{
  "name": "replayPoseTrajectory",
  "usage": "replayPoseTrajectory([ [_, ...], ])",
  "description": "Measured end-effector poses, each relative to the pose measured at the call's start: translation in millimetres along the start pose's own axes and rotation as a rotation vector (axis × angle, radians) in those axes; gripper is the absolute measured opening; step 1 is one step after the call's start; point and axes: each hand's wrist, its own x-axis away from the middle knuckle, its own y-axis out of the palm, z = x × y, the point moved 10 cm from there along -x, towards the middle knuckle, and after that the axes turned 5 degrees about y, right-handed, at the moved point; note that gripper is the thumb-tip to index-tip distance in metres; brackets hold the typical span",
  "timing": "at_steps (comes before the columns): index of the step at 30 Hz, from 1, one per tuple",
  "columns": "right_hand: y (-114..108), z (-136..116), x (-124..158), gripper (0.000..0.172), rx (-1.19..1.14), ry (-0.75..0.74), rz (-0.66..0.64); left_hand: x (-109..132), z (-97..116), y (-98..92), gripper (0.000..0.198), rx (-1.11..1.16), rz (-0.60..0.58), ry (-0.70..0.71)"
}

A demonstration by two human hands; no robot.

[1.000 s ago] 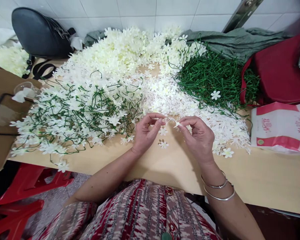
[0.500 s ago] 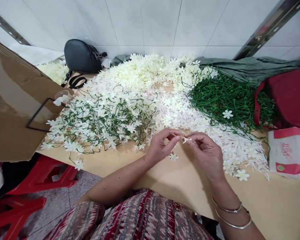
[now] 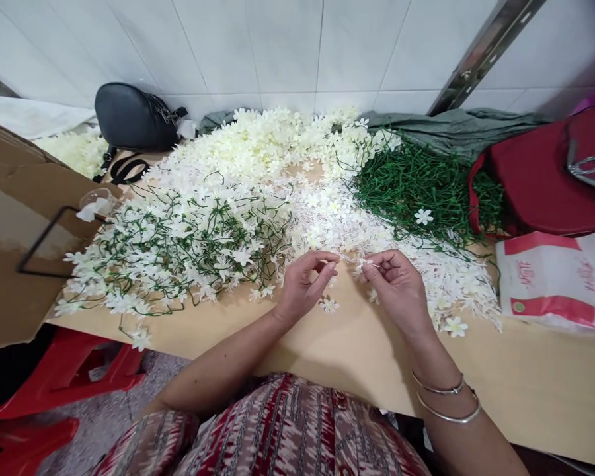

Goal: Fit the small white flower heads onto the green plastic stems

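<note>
My right hand (image 3: 399, 284) pinches a small white flower (image 3: 361, 266) between thumb and fingers above the table. Just left of it, my left hand (image 3: 305, 281) is closed in a pinch, its fingertips near thin white strands; what it holds is too small to make out. Under and between the hands lies a loose white flower (image 3: 329, 305). White flowers with green stems (image 3: 178, 244) are heaped to the left. Behind the hands spreads a layer of white pieces (image 3: 327, 221), and a pile of green stems (image 3: 411, 188) sits to the right.
Cream flowers (image 3: 258, 142) are piled by the wall. A black bag (image 3: 133, 119) stands back left, a cardboard box (image 3: 20, 244) at the left edge. On the right are a red bag (image 3: 545, 175) and a white-and-red package (image 3: 555, 281). Red stools (image 3: 74, 377) stand lower left.
The view has shifted right, so the things on the table appear further left. My hands have moved a little apart, and the flower stays in my right hand.
</note>
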Motion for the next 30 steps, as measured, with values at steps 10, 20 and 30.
replayPoseTrajectory([
  [10, -10, -12, 1, 0.021, 0.025, -0.038, 0.064, 0, -7, -3.1, 0.018, -0.023, 0.073, -0.039],
  [20, -19, -12, -6, 0.024, 0.007, -0.101, 0.124, -115, 8, 72.2, 0.022, -0.387, -0.206, 0.253],
  [30, -21, -14, -9, 0.024, 0.061, -0.142, 0.120, -165, -22, 71.0, 0.014, -0.481, -0.196, 0.254],
])
